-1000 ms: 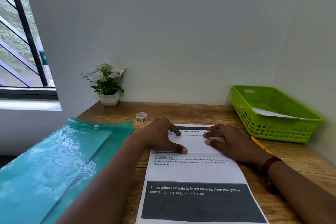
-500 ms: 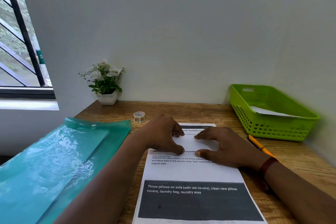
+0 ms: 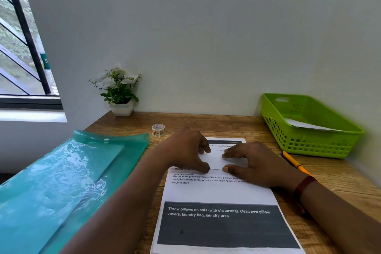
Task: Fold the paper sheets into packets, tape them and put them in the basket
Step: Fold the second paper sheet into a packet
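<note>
A small folded white paper lies on top of a printed sheet in the middle of the wooden table. My left hand pinches the fold's left end between thumb and curled fingers. My right hand pinches its right part the same way, thumb at the near edge and forefinger at the far edge. A roll of patterned tape stands behind my left hand. The green basket sits at the right against the wall, with a white paper inside.
A teal plastic folder covers the left side of the table and hangs over its edge. A yellow pencil lies between my right hand and the basket. A potted white flower stands at the back left corner.
Both hands have drawn closer together over the folded paper, so less of it shows between them. The fingers have curled more at its edges.
</note>
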A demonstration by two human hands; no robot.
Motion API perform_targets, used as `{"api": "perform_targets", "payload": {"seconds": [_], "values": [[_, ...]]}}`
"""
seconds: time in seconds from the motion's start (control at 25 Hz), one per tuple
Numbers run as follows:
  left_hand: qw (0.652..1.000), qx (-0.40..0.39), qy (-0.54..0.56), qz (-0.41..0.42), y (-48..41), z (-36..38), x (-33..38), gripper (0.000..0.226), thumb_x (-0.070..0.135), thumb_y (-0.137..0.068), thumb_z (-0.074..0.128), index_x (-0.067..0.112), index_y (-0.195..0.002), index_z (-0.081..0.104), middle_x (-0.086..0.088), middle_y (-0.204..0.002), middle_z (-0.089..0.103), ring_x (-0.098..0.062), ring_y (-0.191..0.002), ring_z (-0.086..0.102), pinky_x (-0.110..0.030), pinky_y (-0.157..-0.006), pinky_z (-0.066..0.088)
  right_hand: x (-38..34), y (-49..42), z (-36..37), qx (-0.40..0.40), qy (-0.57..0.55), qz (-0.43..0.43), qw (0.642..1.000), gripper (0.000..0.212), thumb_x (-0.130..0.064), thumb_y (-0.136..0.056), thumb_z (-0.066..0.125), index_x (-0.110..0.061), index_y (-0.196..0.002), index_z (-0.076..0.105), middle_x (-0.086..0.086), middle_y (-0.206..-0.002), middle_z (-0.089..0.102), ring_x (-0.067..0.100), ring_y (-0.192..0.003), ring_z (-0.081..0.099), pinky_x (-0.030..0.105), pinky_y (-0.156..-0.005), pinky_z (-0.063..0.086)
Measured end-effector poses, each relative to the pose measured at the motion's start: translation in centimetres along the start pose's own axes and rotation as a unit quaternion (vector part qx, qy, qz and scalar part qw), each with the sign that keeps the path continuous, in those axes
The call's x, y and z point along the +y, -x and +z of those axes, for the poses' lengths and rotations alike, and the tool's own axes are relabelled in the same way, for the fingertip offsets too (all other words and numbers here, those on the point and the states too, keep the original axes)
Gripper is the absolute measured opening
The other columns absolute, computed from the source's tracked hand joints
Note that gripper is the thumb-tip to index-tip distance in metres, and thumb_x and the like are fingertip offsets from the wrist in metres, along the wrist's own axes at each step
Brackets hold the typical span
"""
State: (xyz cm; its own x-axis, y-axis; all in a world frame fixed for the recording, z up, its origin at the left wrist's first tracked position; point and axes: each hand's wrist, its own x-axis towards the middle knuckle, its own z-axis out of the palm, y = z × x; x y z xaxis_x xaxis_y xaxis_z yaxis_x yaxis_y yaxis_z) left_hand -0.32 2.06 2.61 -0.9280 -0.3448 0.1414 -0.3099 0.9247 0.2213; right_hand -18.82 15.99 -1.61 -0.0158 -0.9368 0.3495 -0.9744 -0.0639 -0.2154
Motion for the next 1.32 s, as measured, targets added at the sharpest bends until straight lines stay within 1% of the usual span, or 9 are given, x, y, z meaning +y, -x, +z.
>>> {"api": "perform_targets", "payload": {"seconds": [0.24,0.4,0.48,0.6,0.76,0.88,1.04,1.2,1.32], "values": [[0.999,0.012,0.040,-0.005,-0.1,0.2,-0.5,0.044,0.037,-0.074,0.078,0.017,-0.112,0.070,0.004,-0.100,0.071,-0.006,-0.087,0.064,-0.030,-0.083,0.057,-0.3,0.1,-0.1,0.010,0.000,-0.007,1.000,0.048,-0.059,-0.082,0.059,-0.030,-0.119,0.065,-0.016,-0.120,0.065,0.001,-0.107,0.060,0.021,-0.089,0.048],[0.999,0.024,0.047,-0.004,-0.1,0.1,-0.5,0.036,0.037,-0.083,0.069,0.016,-0.112,0.070,0.004,-0.101,0.071,-0.001,-0.078,0.061,-0.019,-0.075,0.054,-0.4,-0.2,-0.1,0.023,-0.003,-0.019,1.000,0.027,-0.044,-0.090,0.050,-0.031,-0.103,0.069,-0.013,-0.085,0.070,0.003,-0.069,0.058,0.029,-0.064,0.047],[0.996,0.033,0.079,-0.017,0.1,-0.2,-0.8,0.035,0.040,-0.082,0.065,0.018,-0.108,0.073,0.005,-0.098,0.073,-0.002,-0.079,0.063,-0.024,-0.076,0.055,-0.2,-0.2,-0.1,0.046,-0.032,-0.002,0.998,0.024,-0.042,-0.090,0.050,-0.031,-0.100,0.069,-0.016,-0.074,0.067,0.001,-0.063,0.055,0.031,-0.060,0.046],[0.991,0.041,0.124,-0.033,0.4,-0.6,-1.8,0.029,0.032,-0.081,0.065,0.019,-0.106,0.074,0.008,-0.096,0.073,-0.002,-0.083,0.065,-0.026,-0.079,0.056,0.2,-0.3,0.2,0.086,-0.082,0.029,0.993,0.024,-0.043,-0.090,0.053,-0.030,-0.100,0.071,-0.015,-0.085,0.073,0.001,-0.075,0.064,0.032,-0.069,0.050],[0.990,0.082,0.105,-0.047,0.4,-0.9,-2.9,0.023,0.011,-0.087,0.063,0.020,-0.105,0.074,0.008,-0.099,0.073,-0.003,-0.088,0.065,-0.023,-0.080,0.054,1.5,-0.7,0.7,0.158,-0.108,0.061,0.980,0.018,-0.021,-0.090,0.064,-0.021,-0.106,0.073,-0.008,-0.100,0.074,0.003,-0.090,0.067,0.007,-0.079,0.044],[0.986,0.085,0.131,-0.060,0.4,-0.8,-3.7,0.022,0.007,-0.088,0.063,0.019,-0.103,0.075,0.007,-0.097,0.074,-0.003,-0.088,0.065,-0.025,-0.081,0.054,1.9,-0.8,0.7,0.171,-0.129,0.078,0.974,0.021,-0.011,-0.089,0.064,-0.017,-0.108,0.072,-0.005,-0.102,0.074,0.004,-0.089,0.065,0.003,-0.077,0.041],[0.987,0.050,0.142,-0.062,0.7,-1.1,-4.3,0.026,0.004,-0.086,0.065,0.018,-0.106,0.075,0.005,-0.099,0.075,-0.006,-0.091,0.068,-0.031,-0.084,0.056,2.0,-0.5,0.0,0.133,-0.140,0.073,0.978,0.032,0.002,-0.088,0.060,-0.018,-0.110,0.072,-0.009,-0.104,0.070,-0.002,-0.097,0.061,0.006,-0.080,0.045],[0.989,-0.060,0.122,-0.066,1.1,-1.5,-4.8,0.034,0.003,-0.088,0.065,0.019,-0.117,0.070,0.006,-0.112,0.070,-0.004,-0.100,0.063,-0.008,-0.075,0.048,2.1,0.4,-0.9,0.041,-0.096,0.067,0.992,0.037,0.001,-0.085,0.060,-0.027,-0.104,0.074,-0.011,-0.082,0.075,0.003,-0.066,0.062,0.024,-0.062,0.047],[0.983,-0.120,0.116,-0.079,1.2,-1.7,-4.9,0.041,0.004,-0.087,0.066,0.020,-0.125,0.064,0.008,-0.122,0.065,-0.004,-0.110,0.059,-0.010,-0.086,0.044,1.5,0.7,-1.2,0.009,-0.099,0.030,0.995,0.033,0.003,-0.083,0.063,-0.019,-0.106,0.074,-0.006,-0.099,0.072,-0.021,-0.067,0.054,0.001,-0.061,0.037]]}}
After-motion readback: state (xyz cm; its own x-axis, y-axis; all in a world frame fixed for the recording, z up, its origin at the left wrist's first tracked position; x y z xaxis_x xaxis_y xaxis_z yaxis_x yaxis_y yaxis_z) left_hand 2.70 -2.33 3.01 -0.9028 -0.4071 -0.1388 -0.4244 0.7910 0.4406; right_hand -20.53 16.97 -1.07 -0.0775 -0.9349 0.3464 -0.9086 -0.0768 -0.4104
